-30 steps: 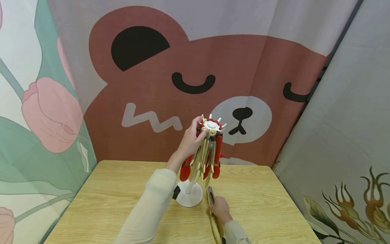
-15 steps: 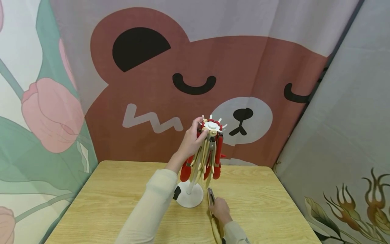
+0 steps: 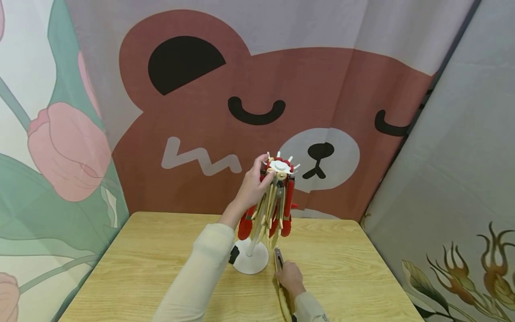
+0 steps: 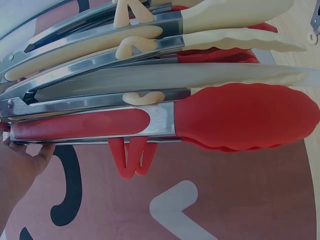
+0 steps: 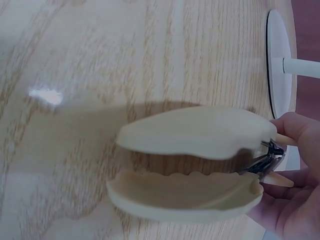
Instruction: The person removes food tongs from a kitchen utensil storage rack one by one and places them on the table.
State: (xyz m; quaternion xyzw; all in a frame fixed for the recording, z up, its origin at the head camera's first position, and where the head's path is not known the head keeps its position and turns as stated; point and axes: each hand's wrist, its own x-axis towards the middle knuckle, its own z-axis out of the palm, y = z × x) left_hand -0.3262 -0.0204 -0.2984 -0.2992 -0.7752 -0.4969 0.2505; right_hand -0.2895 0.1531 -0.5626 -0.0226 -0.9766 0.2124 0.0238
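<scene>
Loose tongs (image 5: 200, 131): above or on the table (image 3: 342, 268), at 5 o'clock from the white base (image 3: 257, 264) of the rack (image 3: 280, 166); long axis nearly 12-to-6, handle end at 12, cream heads at 6, gaping apart.
Hung tongs (image 4: 245, 115): red and cream, heads toward 6.
Right hand (image 3: 290, 275): comes from 5, pointing toward 11; fingers grip the loose tongs' handles.
Left hand (image 3: 252, 183): reaches up toward 1; thumb and fingers clasp the rack's top.

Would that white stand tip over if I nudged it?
Possibly: the tongs hang high on a slim pole, so it looks top-heavy. The flat, round base should resist gentle nudges, and the left hand at the top probably steadies it.
</scene>
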